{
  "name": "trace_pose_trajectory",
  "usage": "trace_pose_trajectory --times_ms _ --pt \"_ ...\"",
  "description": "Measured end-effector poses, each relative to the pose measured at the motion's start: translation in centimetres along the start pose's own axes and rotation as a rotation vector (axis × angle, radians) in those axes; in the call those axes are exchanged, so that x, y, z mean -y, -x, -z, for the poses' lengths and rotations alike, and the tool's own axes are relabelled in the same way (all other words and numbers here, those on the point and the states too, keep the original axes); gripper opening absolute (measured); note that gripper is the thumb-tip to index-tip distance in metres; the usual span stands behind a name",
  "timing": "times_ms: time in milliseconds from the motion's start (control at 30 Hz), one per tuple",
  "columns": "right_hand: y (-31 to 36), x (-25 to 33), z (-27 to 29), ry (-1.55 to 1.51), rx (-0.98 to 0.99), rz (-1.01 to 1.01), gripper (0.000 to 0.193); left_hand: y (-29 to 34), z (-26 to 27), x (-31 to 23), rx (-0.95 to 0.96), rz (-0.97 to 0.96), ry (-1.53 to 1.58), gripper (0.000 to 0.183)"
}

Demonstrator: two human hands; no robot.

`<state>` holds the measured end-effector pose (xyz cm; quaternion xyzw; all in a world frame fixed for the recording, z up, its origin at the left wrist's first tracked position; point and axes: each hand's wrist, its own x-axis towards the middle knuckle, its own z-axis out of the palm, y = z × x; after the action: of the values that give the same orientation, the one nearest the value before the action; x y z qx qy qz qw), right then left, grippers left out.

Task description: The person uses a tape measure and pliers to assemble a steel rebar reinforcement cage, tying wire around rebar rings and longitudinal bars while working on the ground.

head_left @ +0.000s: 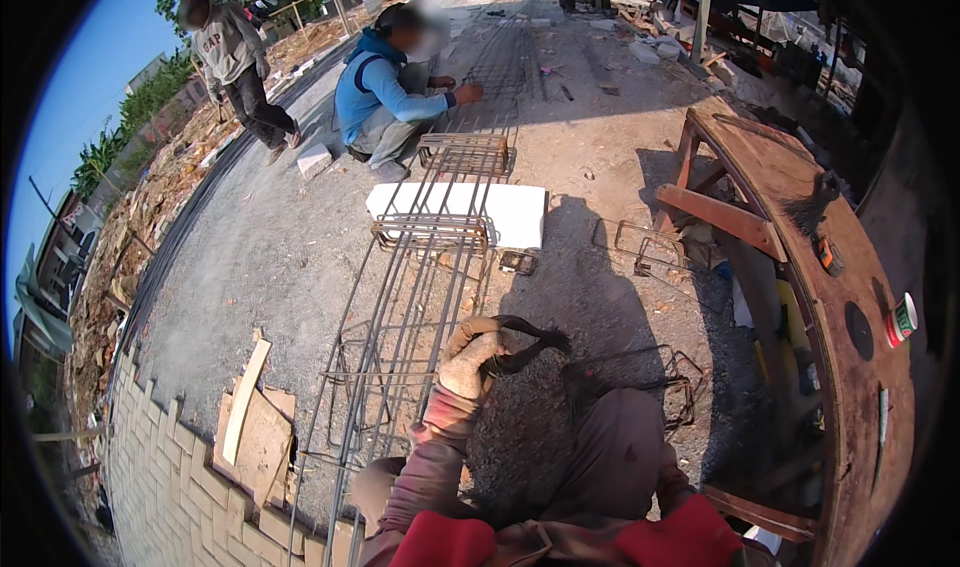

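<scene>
My left hand, in a dirty tan work glove, is closed around a bent bundle of thin black tie wire. The bundle's frayed end points to the right. The hand is at the right side of a long rebar cage, whose bars run away from me with stirrups bunched around them. Whether the glove touches the bars I cannot tell. Beneath the cage's middle lies a white block. My right hand does not show; my right knee is on that side.
Loose stirrups lie right of my knee. A wooden table on the right bears a paper cup, a tape measure and black wire. A person in blue squats at the cage's far end; another person walks at left.
</scene>
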<state>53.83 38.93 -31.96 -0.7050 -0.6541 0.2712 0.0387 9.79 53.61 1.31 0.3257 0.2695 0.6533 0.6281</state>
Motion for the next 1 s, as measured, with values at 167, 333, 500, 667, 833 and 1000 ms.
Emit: trace_pose_trajectory --times_ms 167,333,500,667,833,1000 --pt "-0.2 -3.4 -4.2 -0.026 0.064 -0.183 0.052 0.2 -0.5 -1.3 0.102 0.047 -0.087 0.023" --pt "-0.5 -1.4 -2.4 -0.077 0.070 0.010 0.049 1.6 2.9 0.7 -0.050 0.148 -0.177 0.023" --pt "-1.1 0.7 0.6 0.032 0.148 -0.181 0.047 3.1 2.5 0.7 0.035 0.124 -0.131 0.028" --pt "-2.5 2.2 5.2 0.102 0.262 -0.170 0.043 3.0 3.6 1.3 0.017 0.128 -0.068 0.026" --pt "-3.0 16.0 19.0 -0.077 0.043 -0.205 0.034 2.7 4.7 1.4 0.046 0.138 -0.048 0.027" --pt "-4.9 28.1 25.6 -0.552 -0.090 0.347 0.019 3.3 1.6 -0.4 0.011 0.264 -0.160 0.028"
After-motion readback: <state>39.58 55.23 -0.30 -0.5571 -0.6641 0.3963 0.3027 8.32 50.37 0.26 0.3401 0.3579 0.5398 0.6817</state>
